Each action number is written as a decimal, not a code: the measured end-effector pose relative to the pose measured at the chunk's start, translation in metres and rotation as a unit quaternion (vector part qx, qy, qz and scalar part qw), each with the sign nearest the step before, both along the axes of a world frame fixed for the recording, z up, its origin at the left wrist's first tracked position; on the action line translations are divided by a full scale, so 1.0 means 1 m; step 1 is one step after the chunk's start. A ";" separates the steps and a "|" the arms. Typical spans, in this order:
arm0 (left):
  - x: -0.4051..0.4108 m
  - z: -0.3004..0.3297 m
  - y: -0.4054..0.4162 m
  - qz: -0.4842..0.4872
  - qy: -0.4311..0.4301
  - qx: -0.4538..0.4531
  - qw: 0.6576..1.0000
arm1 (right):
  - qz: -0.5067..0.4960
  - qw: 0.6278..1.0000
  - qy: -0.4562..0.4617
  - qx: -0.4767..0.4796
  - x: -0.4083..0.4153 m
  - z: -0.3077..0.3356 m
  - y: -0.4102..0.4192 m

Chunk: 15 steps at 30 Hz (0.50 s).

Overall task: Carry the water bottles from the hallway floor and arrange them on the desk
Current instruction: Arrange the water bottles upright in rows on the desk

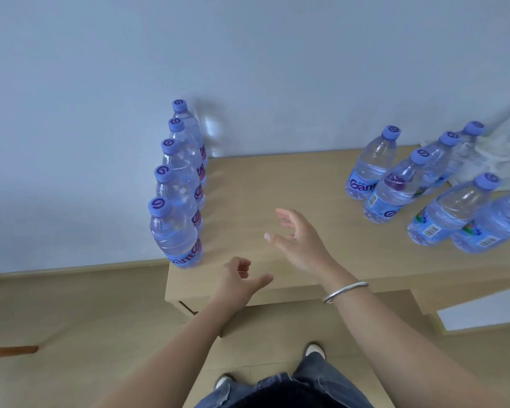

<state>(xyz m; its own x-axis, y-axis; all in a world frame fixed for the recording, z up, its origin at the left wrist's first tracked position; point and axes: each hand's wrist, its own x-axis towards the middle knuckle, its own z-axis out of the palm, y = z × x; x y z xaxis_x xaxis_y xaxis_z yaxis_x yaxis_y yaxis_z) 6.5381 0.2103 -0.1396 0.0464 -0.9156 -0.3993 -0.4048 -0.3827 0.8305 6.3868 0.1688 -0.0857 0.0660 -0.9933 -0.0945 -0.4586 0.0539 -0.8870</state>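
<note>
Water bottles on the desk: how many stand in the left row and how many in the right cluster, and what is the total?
Left row along the desk edge, starting with the nearest bottle: 5
Right cluster, including the front bottle: at least 6, the last cut off by the frame edge
Total: at least 11

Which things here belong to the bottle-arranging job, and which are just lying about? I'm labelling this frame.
Job: row of bottles along the desk's left edge, loose bottle group, desk, both empty hands.
Lying about: white cloth, bracelet.
</note>
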 end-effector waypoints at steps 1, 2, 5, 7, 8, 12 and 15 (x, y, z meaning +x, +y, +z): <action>-0.011 0.003 -0.005 -0.013 -0.003 -0.004 1.000 | -0.013 1.000 0.002 -0.001 -0.014 0.001 0.000; -0.023 0.006 -0.011 -0.024 -0.007 -0.008 1.000 | -0.026 1.000 0.004 -0.005 -0.028 0.002 -0.001; -0.059 0.015 -0.030 -0.052 -0.014 -0.024 0.998 | -0.059 0.998 0.018 -0.018 -0.071 0.006 -0.002; -0.085 0.017 -0.042 -0.079 -0.016 -0.028 0.996 | -0.087 0.996 0.021 -0.029 -0.101 0.008 -0.004; -0.098 0.018 -0.048 -0.093 -0.015 -0.030 0.995 | -0.104 0.994 0.023 -0.038 -0.115 0.009 -0.006; -0.150 0.021 -0.075 -0.137 -0.009 -0.052 0.989 | -0.191 0.976 0.037 -0.093 -0.166 0.013 -0.012; -0.187 0.028 -0.095 -0.155 0.003 -0.078 0.985 | -0.256 0.956 0.030 -0.138 -0.192 0.010 -0.018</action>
<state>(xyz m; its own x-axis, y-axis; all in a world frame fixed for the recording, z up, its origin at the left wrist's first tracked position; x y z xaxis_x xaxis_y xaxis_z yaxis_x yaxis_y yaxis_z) 6.3508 0.1150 -0.1112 -0.2466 -0.9355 -0.2529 -0.4769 -0.1101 0.8721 6.1950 0.1506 -0.0754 -0.4333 -0.8817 0.1865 -0.4844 0.0533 -0.8732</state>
